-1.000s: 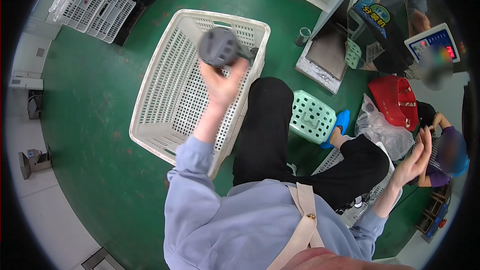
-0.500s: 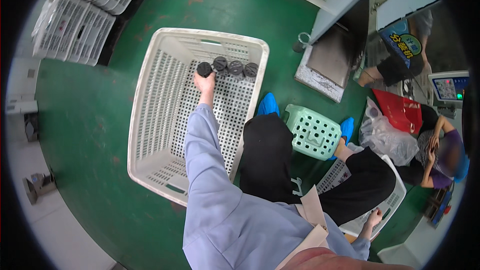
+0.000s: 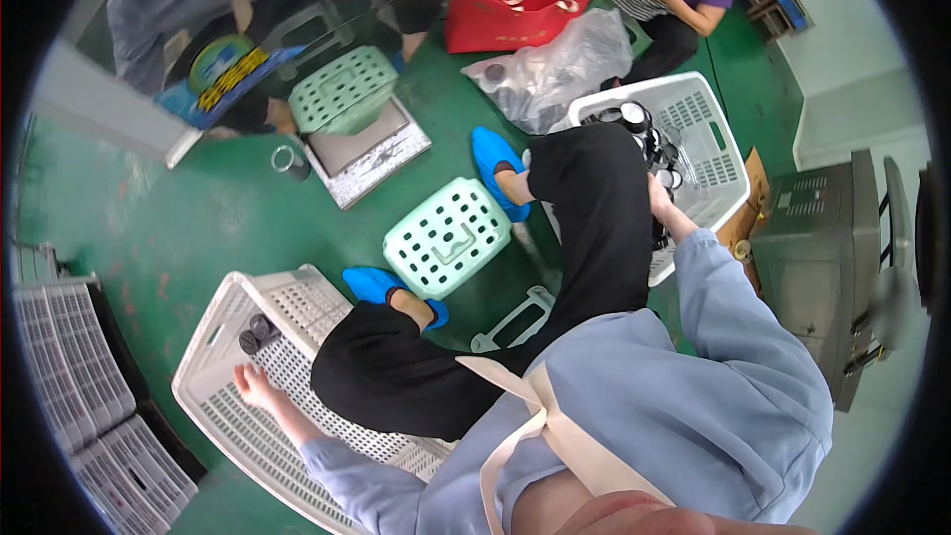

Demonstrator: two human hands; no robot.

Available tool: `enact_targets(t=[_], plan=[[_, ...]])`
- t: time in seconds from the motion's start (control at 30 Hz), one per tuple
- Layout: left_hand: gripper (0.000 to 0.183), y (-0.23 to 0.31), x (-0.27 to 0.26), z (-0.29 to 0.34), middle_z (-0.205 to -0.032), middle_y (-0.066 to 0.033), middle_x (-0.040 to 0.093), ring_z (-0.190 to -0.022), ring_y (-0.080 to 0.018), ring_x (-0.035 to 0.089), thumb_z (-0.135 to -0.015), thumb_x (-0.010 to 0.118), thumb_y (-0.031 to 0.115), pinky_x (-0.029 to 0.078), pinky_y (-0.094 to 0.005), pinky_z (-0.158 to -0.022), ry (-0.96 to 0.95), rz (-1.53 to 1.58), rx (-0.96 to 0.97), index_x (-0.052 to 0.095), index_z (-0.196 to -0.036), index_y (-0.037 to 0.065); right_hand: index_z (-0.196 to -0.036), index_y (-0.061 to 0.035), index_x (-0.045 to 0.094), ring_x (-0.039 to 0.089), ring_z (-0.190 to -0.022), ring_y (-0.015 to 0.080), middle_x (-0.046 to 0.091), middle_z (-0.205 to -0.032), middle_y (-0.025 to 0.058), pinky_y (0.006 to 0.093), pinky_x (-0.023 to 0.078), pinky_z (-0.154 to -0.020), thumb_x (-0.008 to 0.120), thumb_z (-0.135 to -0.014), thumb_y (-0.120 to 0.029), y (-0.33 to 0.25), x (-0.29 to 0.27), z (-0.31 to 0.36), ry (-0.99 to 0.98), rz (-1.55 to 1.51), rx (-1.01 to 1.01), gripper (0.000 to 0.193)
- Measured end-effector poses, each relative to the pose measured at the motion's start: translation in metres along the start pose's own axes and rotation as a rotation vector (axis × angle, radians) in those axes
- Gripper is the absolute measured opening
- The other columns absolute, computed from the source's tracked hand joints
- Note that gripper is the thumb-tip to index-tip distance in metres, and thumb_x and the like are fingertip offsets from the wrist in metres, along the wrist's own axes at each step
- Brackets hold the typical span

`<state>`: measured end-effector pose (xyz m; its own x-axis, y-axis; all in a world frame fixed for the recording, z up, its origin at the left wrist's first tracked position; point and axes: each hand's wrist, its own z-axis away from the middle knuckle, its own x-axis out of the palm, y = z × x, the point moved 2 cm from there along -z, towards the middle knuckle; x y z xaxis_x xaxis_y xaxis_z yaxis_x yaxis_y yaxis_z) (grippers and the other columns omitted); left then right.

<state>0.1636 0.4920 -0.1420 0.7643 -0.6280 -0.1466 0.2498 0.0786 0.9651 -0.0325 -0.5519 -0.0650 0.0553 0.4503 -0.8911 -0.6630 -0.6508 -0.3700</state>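
Likely picking: right of stool [image 3: 444, 235], your right hand [image 3: 661, 196] at jars [image 3: 649, 146], can't tell grip; left of it, left hand [image 3: 259, 388] empty, grip apart; next needs firm hold.

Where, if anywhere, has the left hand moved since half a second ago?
Yes: judged by the left crate, the left hand drew back from dark jars.

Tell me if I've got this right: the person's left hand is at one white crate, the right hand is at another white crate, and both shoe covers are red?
Not quite: the shoe covers are blue, as the head view shows. The left hand is at one white crate, and the right hand at another white crate.
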Motion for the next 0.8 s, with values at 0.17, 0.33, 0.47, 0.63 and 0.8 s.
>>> enact_targets(t=[0.17,0.33,0.47,0.63,0.8], plan=[[0.030,0.220,-0.012,0.116,-0.129,-0.0057,0.067,-0.112,-0.0136,0.064,-0.100,0.065,0.015,0.048,-0.0301,-0.094,-0.070,-0.023,0.290,0.066,-0.129,0.005,-0.120,0.0027,0.056,0.067,-0.112,0.0384,0.069,-0.115,0.0254,0.0435,0.051,-0.099,0.074,-0.087,-0.049,-0.087,0.039,0.029,-0.009,-0.077,0.261,0.064],[0.026,0.300,0.038,0.199,-0.122,-0.0055,0.071,-0.110,-0.0162,0.066,-0.105,0.062,0.019,0.049,-0.0308,-0.096,-0.298,-0.036,0.442,0.067,-0.126,0.004,-0.123,-0.0012,0.057,0.066,-0.115,0.0369,0.069,-0.118,0.0238,0.0429,0.051,-0.099,0.079,-0.082,-0.044,-0.097,0.031,0.040,-0.038,-0.144,0.222,0.064],[0.026,0.316,0.108,0.254,-0.118,-0.0100,0.071,-0.105,-0.0176,0.068,-0.104,0.062,0.017,0.052,-0.0315,-0.093,-0.523,-0.107,0.535,0.067,-0.124,0.001,-0.123,0.0003,0.065,0.069,-0.106,0.0325,0.072,-0.112,0.0197,0.0416,0.053,-0.094,0.079,-0.084,-0.044,-0.085,0.028,0.047,-0.034,-0.229,0.169,0.061],[0.016,0.311,0.181,0.334,-0.107,-0.0093,0.072,-0.097,-0.0155,0.068,-0.103,0.060,0.006,0.054,-0.0287,-0.087,-0.821,-0.194,0.561,0.069,-0.115,-0.001,-0.116,-0.0009,0.072,0.072,-0.096,0.0257,0.075,-0.104,0.0144,0.0380,0.055,-0.087,0.072,-0.091,-0.046,-0.075,-0.010,0.042,-0.109,-0.555,0.131,0.052],[0.013,0.277,0.222,0.402,-0.106,-0.0079,0.073,-0.094,-0.0129,0.068,-0.102,0.061,0.002,0.053,-0.0266,-0.087,-1.163,-0.282,0.501,0.070,-0.111,-0.001,-0.110,-0.0003,0.075,0.070,-0.114,0.0353,0.073,-0.114,0.0239,0.0446,0.055,-0.097,0.067,-0.089,-0.036,0.046,-0.031,0.002,0.119,-0.148,0.514,0.043]])
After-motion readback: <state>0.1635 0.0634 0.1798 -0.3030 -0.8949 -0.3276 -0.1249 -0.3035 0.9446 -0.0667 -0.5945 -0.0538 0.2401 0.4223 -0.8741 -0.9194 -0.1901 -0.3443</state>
